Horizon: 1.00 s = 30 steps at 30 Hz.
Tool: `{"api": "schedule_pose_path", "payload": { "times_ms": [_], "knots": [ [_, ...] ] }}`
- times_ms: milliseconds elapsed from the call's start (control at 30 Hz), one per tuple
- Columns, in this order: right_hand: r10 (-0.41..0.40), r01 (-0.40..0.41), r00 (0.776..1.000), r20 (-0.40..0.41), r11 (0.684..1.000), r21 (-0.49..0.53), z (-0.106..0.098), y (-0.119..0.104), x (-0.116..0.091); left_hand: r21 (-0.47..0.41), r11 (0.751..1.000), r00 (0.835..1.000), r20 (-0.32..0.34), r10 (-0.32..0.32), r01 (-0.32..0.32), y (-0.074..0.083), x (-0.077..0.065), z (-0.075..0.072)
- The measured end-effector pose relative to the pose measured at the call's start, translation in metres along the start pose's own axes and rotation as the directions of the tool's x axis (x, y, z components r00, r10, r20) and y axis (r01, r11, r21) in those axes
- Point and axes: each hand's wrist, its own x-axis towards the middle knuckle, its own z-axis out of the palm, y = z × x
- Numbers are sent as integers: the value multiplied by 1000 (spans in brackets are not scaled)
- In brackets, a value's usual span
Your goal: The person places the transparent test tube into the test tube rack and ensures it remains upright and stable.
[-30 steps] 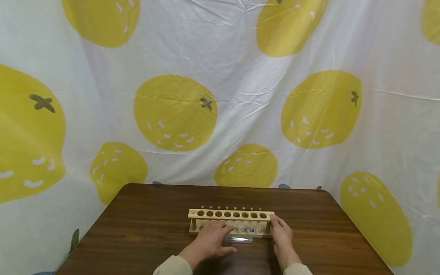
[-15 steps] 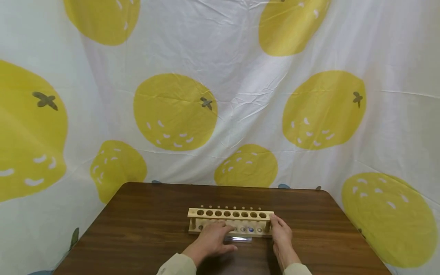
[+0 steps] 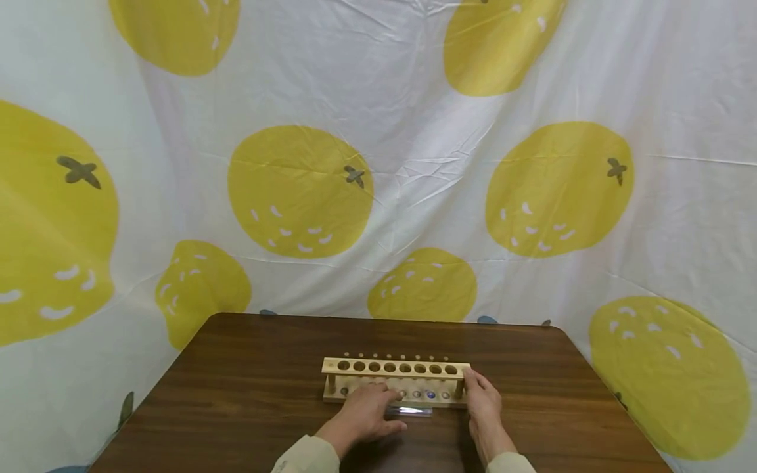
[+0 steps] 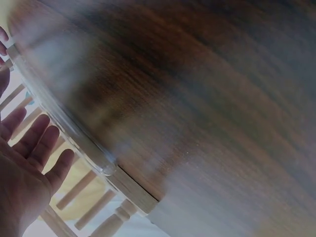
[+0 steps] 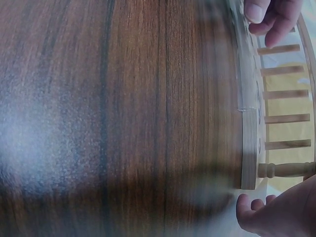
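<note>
A wooden test tube rack [image 3: 396, 370] stands on the table, its top bar holed in a row. A clear glass tube [image 3: 409, 412] lies along its front; in the left wrist view this tube [image 4: 79, 131] runs beside the base. My left hand [image 3: 365, 415] is over the rack's front with fingers loosely extended, close to the tube; whether it touches is unclear. At the rack's right end my right hand [image 3: 485, 402] grips the end with curled fingers. Those curled fingertips [image 5: 256, 204] show beside the base end in the right wrist view; the thumb's contact is partly hidden.
Upright wooden pegs [image 5: 286, 94] line the rack's back. The dark wood-grain table [image 3: 254, 374] has rounded far corners. A white curtain [image 3: 414, 138] with yellow lemons hangs behind and at the sides.
The head view has shifted slightly. Both hands, the rack and the tube keep the same places relative to each other, apart from a small shift of the left wrist and sleeve.
</note>
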Motion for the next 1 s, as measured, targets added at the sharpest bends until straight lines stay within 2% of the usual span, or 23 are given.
{"api": "schedule_pose_path", "payload": {
  "times_ms": [233, 500, 767, 1000],
  "knots": [
    [7, -7, 1000, 2, 1000, -5, 0, 0, 0, 34, 999, 1000, -27, 11, -10, -1, 0, 2],
    [1, -1, 1000, -11, 1000, -5, 0, 1, 1, 24, 1000, 999, -29, 15, -15, 0, -1, 4],
    [6, -7, 1000, -20, 1000, -18, 0, 1, 1, 14, 999, 999, 9, 43, -43, 1, -4, 5],
    [18, -18, 1000, -14, 1000, -17, 0, 1, 1, 13, 997, 997, 8, 76, -76, 0, -3, 7]
  ]
}}
